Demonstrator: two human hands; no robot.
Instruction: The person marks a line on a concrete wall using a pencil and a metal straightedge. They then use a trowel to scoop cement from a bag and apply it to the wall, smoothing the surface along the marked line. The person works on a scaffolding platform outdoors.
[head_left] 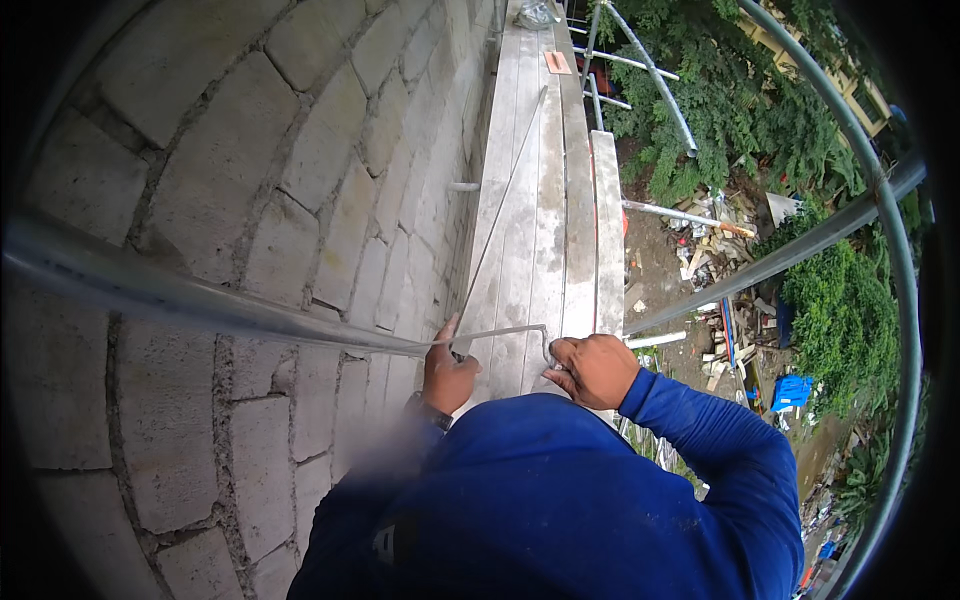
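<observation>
A thin metal rod (495, 332) with a bent, hooked end spans the gap between my hands, above the planks. My left hand (448, 372), beside the block wall, is closed around its left part. The bent end goes into the fingers of my right hand (595, 370), which is closed on it over the right side of the planks. A long, thin straight bar (505, 200) slants across the planks, its near end by my left hand; whether that hand also grips it, I cannot tell. My fingers partly hide the rod's ends.
Narrow wooden planks (548, 240) run ahead beside the block wall (260, 200). On them lie an orange hand float (557, 63) and a clear plastic bag (537, 14). Metal scaffold pipes (200, 295) cross at left and right. Below on the right are debris (720, 250) and trees.
</observation>
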